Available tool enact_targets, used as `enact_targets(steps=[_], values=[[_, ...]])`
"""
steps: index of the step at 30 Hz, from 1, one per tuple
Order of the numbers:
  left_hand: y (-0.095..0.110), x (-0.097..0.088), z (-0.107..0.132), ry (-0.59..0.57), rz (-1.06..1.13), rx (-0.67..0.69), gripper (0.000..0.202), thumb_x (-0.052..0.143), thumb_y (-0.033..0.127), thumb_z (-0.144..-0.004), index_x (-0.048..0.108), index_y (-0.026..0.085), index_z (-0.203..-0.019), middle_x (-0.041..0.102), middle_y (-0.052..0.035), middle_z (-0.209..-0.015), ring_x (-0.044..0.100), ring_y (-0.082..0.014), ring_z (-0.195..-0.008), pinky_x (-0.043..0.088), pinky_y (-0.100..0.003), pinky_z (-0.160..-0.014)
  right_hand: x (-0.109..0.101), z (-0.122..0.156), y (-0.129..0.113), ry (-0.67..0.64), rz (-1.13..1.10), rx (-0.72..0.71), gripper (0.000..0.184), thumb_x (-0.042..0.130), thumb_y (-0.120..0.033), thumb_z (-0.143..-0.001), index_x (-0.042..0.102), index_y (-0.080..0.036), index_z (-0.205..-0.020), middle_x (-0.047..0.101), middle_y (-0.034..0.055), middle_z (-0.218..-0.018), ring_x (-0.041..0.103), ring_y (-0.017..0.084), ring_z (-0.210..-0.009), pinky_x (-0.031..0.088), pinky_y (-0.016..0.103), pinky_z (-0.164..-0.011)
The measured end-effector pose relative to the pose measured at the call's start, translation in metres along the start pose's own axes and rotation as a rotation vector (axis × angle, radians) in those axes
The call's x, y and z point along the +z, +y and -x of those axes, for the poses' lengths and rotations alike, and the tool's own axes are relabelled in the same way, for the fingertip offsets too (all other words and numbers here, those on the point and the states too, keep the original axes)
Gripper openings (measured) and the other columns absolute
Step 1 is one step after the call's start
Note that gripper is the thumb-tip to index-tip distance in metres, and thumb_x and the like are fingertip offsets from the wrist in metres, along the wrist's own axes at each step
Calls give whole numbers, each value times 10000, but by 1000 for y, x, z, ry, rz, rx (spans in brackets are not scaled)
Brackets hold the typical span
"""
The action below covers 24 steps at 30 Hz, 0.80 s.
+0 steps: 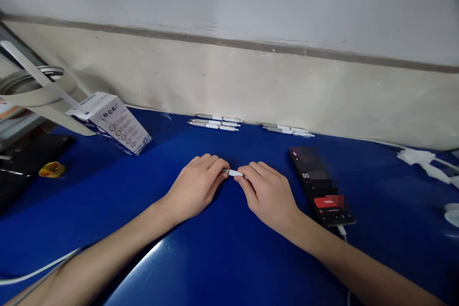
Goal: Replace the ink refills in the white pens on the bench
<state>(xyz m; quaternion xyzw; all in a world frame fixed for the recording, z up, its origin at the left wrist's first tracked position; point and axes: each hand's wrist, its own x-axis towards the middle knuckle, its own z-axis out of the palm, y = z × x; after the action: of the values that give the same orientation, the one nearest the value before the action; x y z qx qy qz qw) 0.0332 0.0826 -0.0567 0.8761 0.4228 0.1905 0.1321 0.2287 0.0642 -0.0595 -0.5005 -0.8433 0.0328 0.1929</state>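
Just above the blue tabletop (222, 267), a white pen (235, 173) is held sideways between my two hands. My left hand (199, 184) pinches its left end, where a grey part shows, and my right hand (267, 191) grips the right end. Both tips of the pen are covered by fingers. Beyond my hands lie several similar white pens with grey grips. One group of pens (217, 123) is by the wall, left of centre. A second group of pens (289, 130) lies to its right.
A phone (310, 191) with a plugged cable lies right of my right hand. At left stand a milk carton (120, 122) with a straw and a pale round container (46, 95). A yellow coil (52, 169) rests by a black object (25, 177). The wall (229, 79) bounds the back.
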Motion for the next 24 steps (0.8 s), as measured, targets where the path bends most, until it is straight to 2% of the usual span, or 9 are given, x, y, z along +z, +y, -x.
enact_targets(steps=[4,7,13,20,24], values=[[-1,0,-1,-27,-35,12,219,337,262,-998,539,179,-983,604,-36,-877,513,-194,-785,363,-341,-709,0,-2,1,4,21,-39,242,397,-255,-982,626,-181,-953,638,34,-834,517,176,-758,344,310,-709],[-2,-1,-1,-44,-51,11,258,319,280,-1003,548,180,-938,606,-30,-828,524,-189,-754,350,-336,-699,0,-3,3,-11,-18,-62,240,397,-240,-982,619,-181,-912,636,23,-814,521,168,-746,347,307,-720],[-3,-3,-1,-97,-84,7,309,300,309,-1006,546,190,-862,594,-11,-742,541,-180,-699,337,-326,-682,1,-4,5,-28,-50,-55,226,438,-247,-971,609,-185,-836,619,-2,-741,497,148,-672,333,290,-673],[-4,-6,-3,-145,-15,-15,371,280,377,-1010,542,189,-826,585,5,-693,550,-164,-664,346,-319,-688,0,-2,4,32,-16,-82,245,436,-257,-973,607,-192,-810,594,-3,-699,473,147,-658,313,288,-648],[-5,-4,-2,-70,33,-28,342,318,381,-1003,564,199,-851,609,4,-741,561,-164,-700,367,-322,-707,0,-2,3,3,-13,-74,228,426,-252,-974,598,-189,-838,615,1,-743,499,150,-684,328,292,-668]])
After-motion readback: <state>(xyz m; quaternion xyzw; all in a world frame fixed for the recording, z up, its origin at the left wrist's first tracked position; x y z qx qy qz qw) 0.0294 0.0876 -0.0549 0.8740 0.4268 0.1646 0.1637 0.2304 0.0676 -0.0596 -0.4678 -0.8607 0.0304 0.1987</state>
